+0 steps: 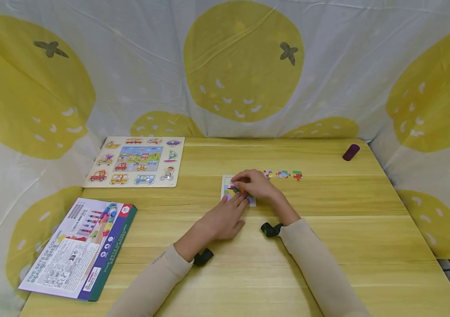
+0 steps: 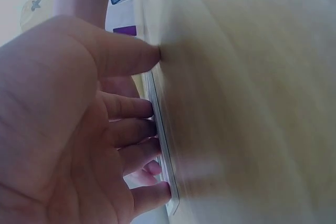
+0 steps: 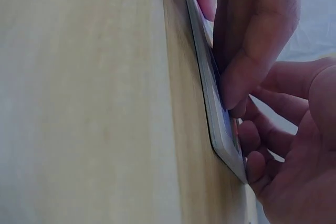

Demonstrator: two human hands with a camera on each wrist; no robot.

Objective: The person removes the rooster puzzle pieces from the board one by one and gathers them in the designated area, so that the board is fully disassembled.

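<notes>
A small puzzle board (image 1: 228,178) with a pale frame and a colourful picture lies flat near the middle of the table. My left hand (image 1: 222,219) rests its fairly straight fingers on the board's near part; in the left wrist view its thumb (image 2: 128,53) touches the tabletop. From the right, my right hand (image 1: 256,184) reaches over the board with bent fingers, pinching a puzzle piece that is mostly hidden. In the right wrist view the board's edge (image 3: 207,98) shows, with both hands' fingertips meeting over it.
Loose puzzle pieces (image 1: 283,174) lie in a row right of the board. A larger vehicle puzzle (image 1: 173,180) is at the back left, with a boxed bead set (image 1: 74,259) in front of it. A purple cylinder (image 1: 351,152) lies at the back right. A fruit-print cloth (image 1: 245,127) surrounds the table.
</notes>
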